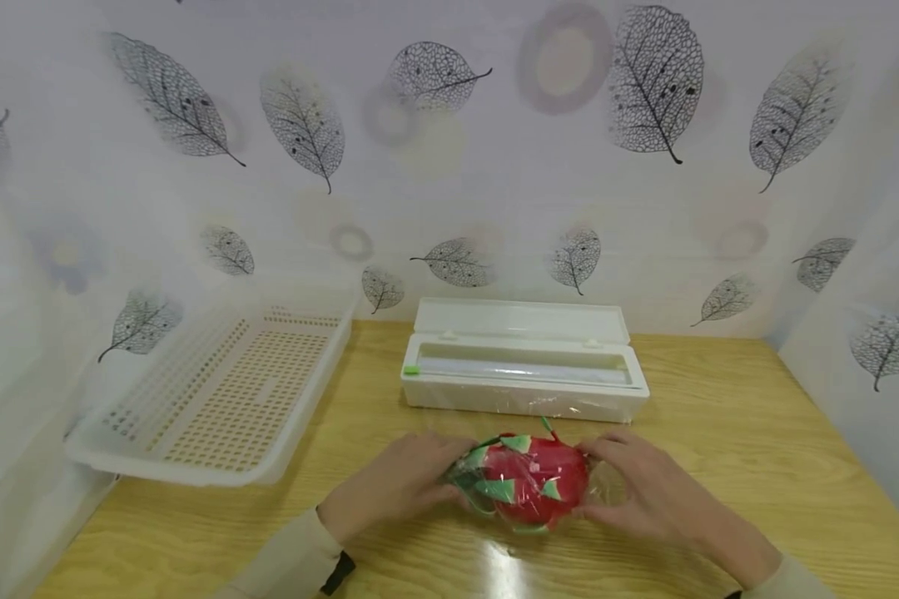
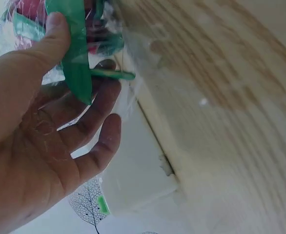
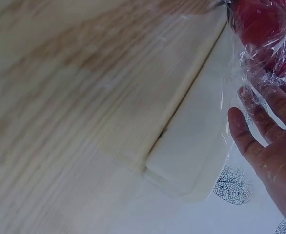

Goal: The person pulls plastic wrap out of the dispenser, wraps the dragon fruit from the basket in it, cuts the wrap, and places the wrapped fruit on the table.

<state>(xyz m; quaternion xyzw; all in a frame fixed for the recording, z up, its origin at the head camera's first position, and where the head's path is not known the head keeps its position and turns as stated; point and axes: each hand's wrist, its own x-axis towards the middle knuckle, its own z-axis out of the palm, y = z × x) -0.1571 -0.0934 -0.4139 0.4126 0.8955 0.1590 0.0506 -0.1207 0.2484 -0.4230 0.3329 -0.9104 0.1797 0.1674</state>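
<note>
A red dragon fruit [image 1: 528, 482] with green scales lies on the wooden table [image 1: 727, 399], wrapped in clear cling film. My left hand [image 1: 412, 482] rests against its left side. In the left wrist view the thumb of the left hand [image 2: 50, 122] presses on the fruit [image 2: 77, 53] while the fingers lie fairly straight below it. My right hand [image 1: 633, 487] cups the right side. The right wrist view shows the right hand [image 3: 270, 131] with straight fingers against the film over the fruit [image 3: 260, 24].
A white cling film dispenser box [image 1: 524, 374] stands open just behind the fruit, with film trailing from its front. A white perforated basket [image 1: 225, 391] leans at the back left. Leaf-patterned walls enclose the table on three sides.
</note>
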